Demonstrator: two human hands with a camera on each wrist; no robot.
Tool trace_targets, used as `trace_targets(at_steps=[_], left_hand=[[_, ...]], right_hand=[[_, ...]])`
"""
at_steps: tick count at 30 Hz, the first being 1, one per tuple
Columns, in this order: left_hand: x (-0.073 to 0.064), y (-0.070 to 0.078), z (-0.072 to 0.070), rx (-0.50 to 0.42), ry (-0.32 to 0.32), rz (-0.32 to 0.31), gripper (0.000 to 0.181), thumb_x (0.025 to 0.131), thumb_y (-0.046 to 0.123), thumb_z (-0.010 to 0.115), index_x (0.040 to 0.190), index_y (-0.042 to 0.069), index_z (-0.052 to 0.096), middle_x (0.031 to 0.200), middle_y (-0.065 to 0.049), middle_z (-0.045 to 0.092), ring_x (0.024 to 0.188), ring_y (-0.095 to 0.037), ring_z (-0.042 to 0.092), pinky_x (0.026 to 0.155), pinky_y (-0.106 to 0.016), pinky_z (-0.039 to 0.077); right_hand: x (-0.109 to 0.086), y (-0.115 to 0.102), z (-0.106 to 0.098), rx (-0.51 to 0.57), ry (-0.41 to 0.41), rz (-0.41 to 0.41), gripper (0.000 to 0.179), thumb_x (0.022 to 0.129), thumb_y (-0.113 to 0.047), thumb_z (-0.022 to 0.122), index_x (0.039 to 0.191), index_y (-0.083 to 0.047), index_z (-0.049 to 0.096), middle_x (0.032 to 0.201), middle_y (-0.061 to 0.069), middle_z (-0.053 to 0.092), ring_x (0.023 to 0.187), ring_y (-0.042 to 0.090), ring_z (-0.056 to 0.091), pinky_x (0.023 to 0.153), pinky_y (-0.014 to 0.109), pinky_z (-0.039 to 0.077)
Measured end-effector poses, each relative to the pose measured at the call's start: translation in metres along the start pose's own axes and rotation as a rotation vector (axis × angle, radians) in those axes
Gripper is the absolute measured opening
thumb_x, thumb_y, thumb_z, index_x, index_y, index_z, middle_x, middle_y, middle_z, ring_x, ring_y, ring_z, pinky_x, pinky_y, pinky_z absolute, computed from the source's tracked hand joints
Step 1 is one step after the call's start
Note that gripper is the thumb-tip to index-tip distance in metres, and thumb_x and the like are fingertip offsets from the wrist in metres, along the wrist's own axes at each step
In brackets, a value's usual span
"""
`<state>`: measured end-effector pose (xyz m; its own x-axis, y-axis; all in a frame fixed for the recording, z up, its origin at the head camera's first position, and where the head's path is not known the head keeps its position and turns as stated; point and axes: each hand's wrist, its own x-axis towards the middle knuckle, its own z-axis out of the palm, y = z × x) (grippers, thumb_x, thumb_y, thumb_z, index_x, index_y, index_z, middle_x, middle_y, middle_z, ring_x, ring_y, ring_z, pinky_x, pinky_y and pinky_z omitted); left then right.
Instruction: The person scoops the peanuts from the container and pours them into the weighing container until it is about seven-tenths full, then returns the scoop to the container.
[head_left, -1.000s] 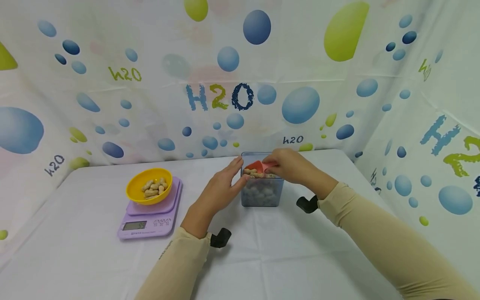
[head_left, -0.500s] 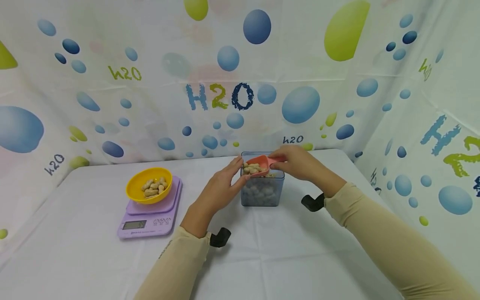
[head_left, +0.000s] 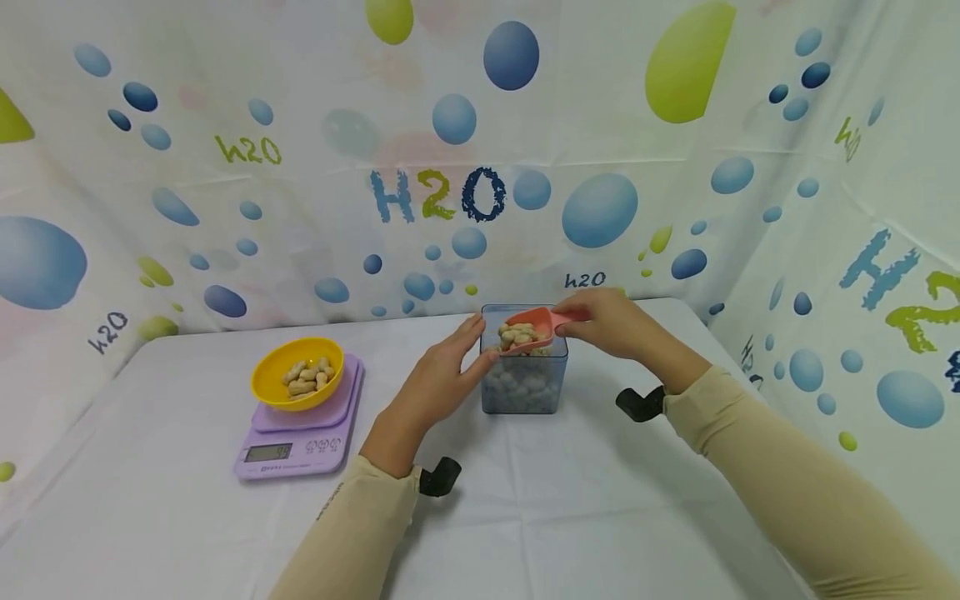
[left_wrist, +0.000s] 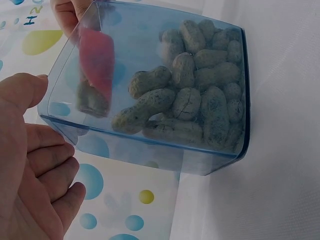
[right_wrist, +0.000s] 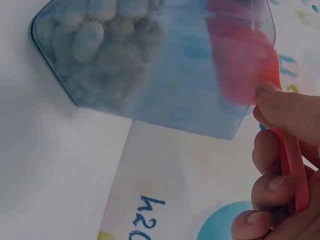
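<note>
A clear blue-tinted container (head_left: 523, 387) stands on the table, its lower part filled with peanuts (left_wrist: 185, 85). My right hand (head_left: 600, 321) grips the handle of a red scoop (head_left: 542, 321) at the container's right rim. The scoop's bowl carries several peanuts (head_left: 517, 335) and sits inside the mouth, above the pile. At the left rim, my left hand (head_left: 442, 375) rests against the container with straight, relaxed fingers, thumb near the front corner. In the left wrist view its fingertips (left_wrist: 65, 150) lie right beside the rim.
To the left, a purple kitchen scale (head_left: 300, 446) bears a yellow bowl (head_left: 273, 375) with several peanuts in it. Its display (head_left: 268, 452) shows digits. A patterned curtain (head_left: 480, 150) hangs behind the white-covered table (head_left: 517, 517) and along its right side.
My right hand has lifted the scoop out of the peanut pile and drawn it slightly right, tilting it level with peanuts in its bowl. The left hand has stayed at the container.
</note>
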<state>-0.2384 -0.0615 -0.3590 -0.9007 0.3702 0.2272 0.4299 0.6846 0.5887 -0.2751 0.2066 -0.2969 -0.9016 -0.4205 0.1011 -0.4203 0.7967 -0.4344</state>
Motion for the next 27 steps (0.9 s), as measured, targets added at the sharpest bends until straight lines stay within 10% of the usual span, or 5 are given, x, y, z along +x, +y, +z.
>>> trace_targets(at_steps=[27], left_hand=[[-0.0008, 0.0024, -0.0048, 0.014, -0.014, -0.011, 0.067, 0.102, 0.046, 0.048, 0.157, 0.015, 0.026, 0.164, 0.002, 0.023, 0.150, -0.019, 0.024, 0.120, -0.046, 0.025]], right_hand=[[-0.0030, -0.0009, -0.0100, 0.037, 0.023, 0.018, 0.042, 0.094, -0.030, 0.068, 0.131, -0.011, 0.064, 0.119, 0.010, 0.069, 0.103, 0.026, 0.062, 0.087, 0.046, 0.057]])
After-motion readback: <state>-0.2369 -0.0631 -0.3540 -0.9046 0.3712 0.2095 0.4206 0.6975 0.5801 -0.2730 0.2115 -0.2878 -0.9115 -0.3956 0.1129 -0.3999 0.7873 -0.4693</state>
